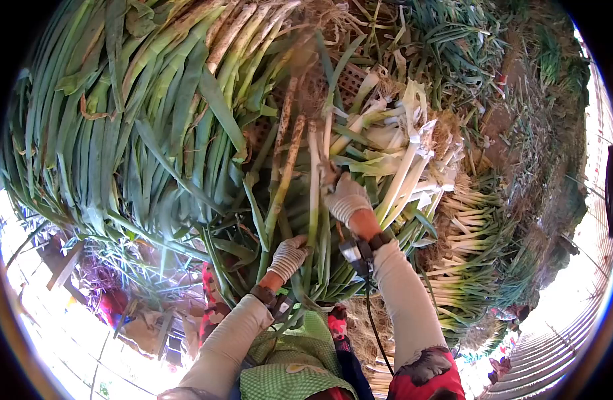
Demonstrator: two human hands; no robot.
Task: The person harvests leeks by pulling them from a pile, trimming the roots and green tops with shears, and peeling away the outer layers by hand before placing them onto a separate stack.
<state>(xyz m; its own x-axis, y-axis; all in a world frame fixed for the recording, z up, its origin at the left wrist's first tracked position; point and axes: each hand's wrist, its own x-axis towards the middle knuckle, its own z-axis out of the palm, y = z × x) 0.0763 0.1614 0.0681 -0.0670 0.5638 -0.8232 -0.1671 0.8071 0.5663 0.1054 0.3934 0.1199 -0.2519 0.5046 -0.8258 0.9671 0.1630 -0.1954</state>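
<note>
My left hand (290, 257), in a striped pale glove, is closed around the green part of a long leek (314, 170). The leek's pale stalk points away from me, its root end towards the far side. My right hand (348, 199), gloved the same way, is further forward, with its fingers closed at the stalk of another leek (327, 137); its fingertips are slightly blurred. Just left of these stalks lie browner, soil-stained leeks (290, 167). Wrist straps with small dark devices sit on both wrists.
A large heap of unpeeled leeks (166, 133) fills the left. Cleaner white leeks (396, 160) are piled on the right, beside a brown perforated crate (351, 83). More leek bundles (463, 247) line the right side. A black cable (372, 320) hangs from my right wrist.
</note>
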